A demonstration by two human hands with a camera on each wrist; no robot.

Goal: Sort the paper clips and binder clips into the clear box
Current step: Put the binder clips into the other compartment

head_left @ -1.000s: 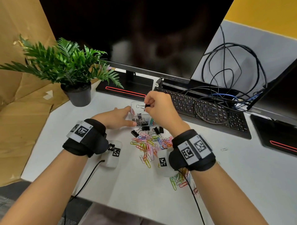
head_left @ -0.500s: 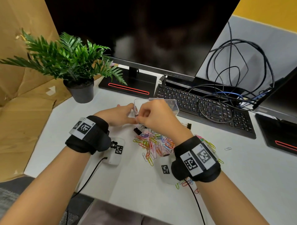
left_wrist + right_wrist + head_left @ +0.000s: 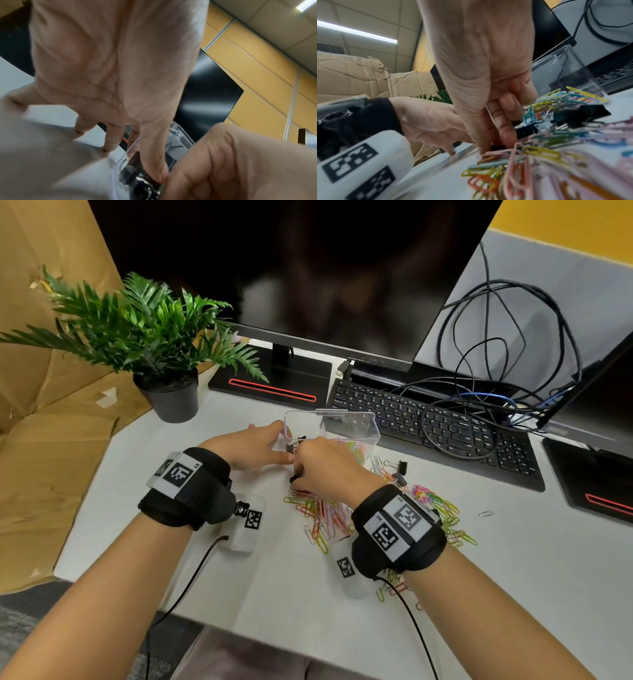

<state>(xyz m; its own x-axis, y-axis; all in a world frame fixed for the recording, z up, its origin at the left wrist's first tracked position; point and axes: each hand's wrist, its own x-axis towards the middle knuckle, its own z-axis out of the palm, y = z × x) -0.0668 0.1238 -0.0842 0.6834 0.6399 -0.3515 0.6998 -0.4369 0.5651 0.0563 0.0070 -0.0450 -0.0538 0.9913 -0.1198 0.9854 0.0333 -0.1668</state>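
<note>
Item: clear box [image 3: 346,422], open-topped, on the white desk [image 3: 513,559] just in front of the keyboard [image 3: 435,419]; several black binder clips lie in its left part and coloured paper clips show through its right wall. Item: loose paper clips [image 3: 325,515], a spread heap on the desk under and to the right of the right wrist. Item: loose binder clips [image 3: 399,470], two or three, just right of the box's near corner. Left hand [image 3: 253,446]: fingers fairly straight, fingertips planted on the desk and against the box's left wall, thumb reaching over the rim toward the clips inside; it steadies the box and clasps nothing. Right hand [image 3: 325,467]: fingers curled downward at the near edge of the heap, thumb and forefinger closing on a small black binder clip [image 3: 496,146] that sits among pink and yellow paper clips; whether it is already lifted clear cannot be told. Handling note, as judgement: pinch the black body rather than the wire arms, raise it straight so no paper clips snag and trail along, carry it over the near rim to the left part with the other binder clips, and let the left hand hold the light box from sliding.
</note>
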